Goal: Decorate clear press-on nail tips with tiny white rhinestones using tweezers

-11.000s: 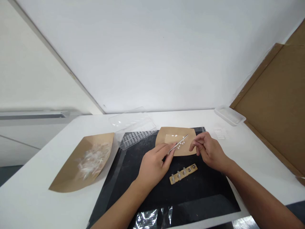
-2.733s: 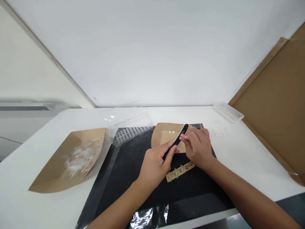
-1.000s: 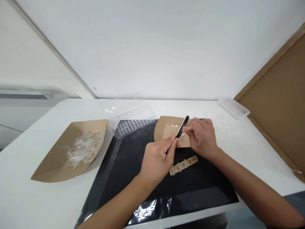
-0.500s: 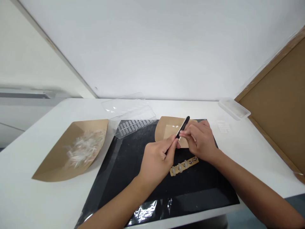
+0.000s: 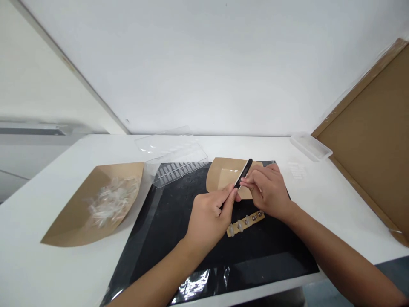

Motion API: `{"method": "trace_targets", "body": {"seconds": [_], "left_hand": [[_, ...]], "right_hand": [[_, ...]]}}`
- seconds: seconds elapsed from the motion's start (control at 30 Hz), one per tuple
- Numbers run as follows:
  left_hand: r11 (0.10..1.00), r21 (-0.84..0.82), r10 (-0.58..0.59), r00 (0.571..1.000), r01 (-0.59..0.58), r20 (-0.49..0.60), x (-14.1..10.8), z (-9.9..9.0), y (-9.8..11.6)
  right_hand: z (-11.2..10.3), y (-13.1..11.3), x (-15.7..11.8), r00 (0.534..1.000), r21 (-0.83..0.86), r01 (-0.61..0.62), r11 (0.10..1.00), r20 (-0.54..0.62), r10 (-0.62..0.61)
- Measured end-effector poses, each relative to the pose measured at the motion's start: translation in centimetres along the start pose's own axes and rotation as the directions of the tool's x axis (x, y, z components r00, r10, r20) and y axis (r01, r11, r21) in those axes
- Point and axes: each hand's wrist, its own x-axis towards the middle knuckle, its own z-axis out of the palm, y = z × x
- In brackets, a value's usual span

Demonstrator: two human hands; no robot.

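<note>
A slim black nail file [image 5: 245,169] with a pale edge slants up from my left hand [image 5: 209,215], whose fingers are closed around its lower end. Against the file's side sit the pinched fingers of my right hand [image 5: 268,187]. Whatever they hold is too small to make out. Both hands are over the black mat [image 5: 172,230]. Just below them lies a short tan strip [image 5: 250,221] with metal studs; several pale nail tips sit on its left part. Behind the hands is a brown paper tray [image 5: 214,175] with small white bits in it.
At left, a larger brown paper tray [image 5: 68,217] holds a heap of clear plastic pieces [image 5: 111,200]. An open clear case [image 5: 180,170] of nail tips overlaps the mat's far edge. A translucent box [image 5: 311,147] stands by a cardboard panel [image 5: 370,132] at right.
The view has shifted slightly. My hands keep nearly the same pose, with the file still in the left one and the right fingers at its side.
</note>
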Motion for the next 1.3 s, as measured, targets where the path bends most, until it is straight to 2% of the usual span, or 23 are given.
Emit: {"method": "trace_targets", "body": {"seconds": [0.1, 0.2, 0.27, 0.37, 0.43, 0.53, 0.7, 0.9, 1.03, 1.3], "left_hand": [[1.0, 0.0, -0.004, 1.0, 0.004, -0.009, 0.0, 0.1, -0.2], [1.0, -0.007, 0.017, 1.0, -0.017, -0.017, 0.0, 0.3, -0.3], [0.999, 0.001, 0.035, 0.999, -0.035, -0.027, 0.0, 0.4, -0.4], [0.998, 0.022, 0.059, 0.997, -0.058, -0.044, -0.2, 0.4, -0.5], [0.996, 0.045, 0.087, 0.994, -0.083, -0.072, -0.3, 0.4, -0.6], [0.993, 0.059, 0.113, 0.988, -0.107, -0.109, -0.3, 0.3, -0.8], [0.994, 0.061, 0.096, 0.987, -0.089, -0.127, 0.0, 0.2, -0.9], [0.993, 0.06, 0.107, 0.99, -0.101, -0.097, 0.0, 0.3, -1.1], [0.992, 0.075, 0.105, 0.991, -0.099, -0.079, 0.0, 0.2, -1.3], [0.988, 0.134, 0.088, 0.996, -0.083, -0.032, 0.0, 0.1, -1.7]], "right_hand": [[-0.1, 0.1, 0.1, 0.998, -0.008, -0.048, 0.999, -0.036, 0.048], [-0.1, 0.1, -0.1, 1.0, -0.003, 0.004, 1.0, 0.021, -0.004], [0.0, 0.1, -0.2, 0.999, 0.015, 0.029, 0.999, 0.018, -0.029], [-0.2, -0.2, -0.6, 0.999, 0.083, 0.021, 0.996, -0.037, -0.018], [-0.4, -0.5, -0.9, 1.0, 0.163, 0.008, 0.987, -0.028, -0.003], [-0.7, -0.7, -1.5, 0.999, 0.262, -0.03, 0.965, -0.017, 0.036], [-1.0, 0.3, -2.4, 0.98, 0.294, -0.137, 0.946, -0.097, 0.172], [-0.9, 0.9, -3.1, 0.938, 0.355, -0.196, 0.914, -0.204, 0.28], [-0.7, 0.3, -3.4, 0.91, 0.44, -0.24, 0.865, -0.207, 0.358], [-0.6, 0.2, -3.7, 0.893, 0.435, -0.226, 0.872, -0.266, 0.364]]}}
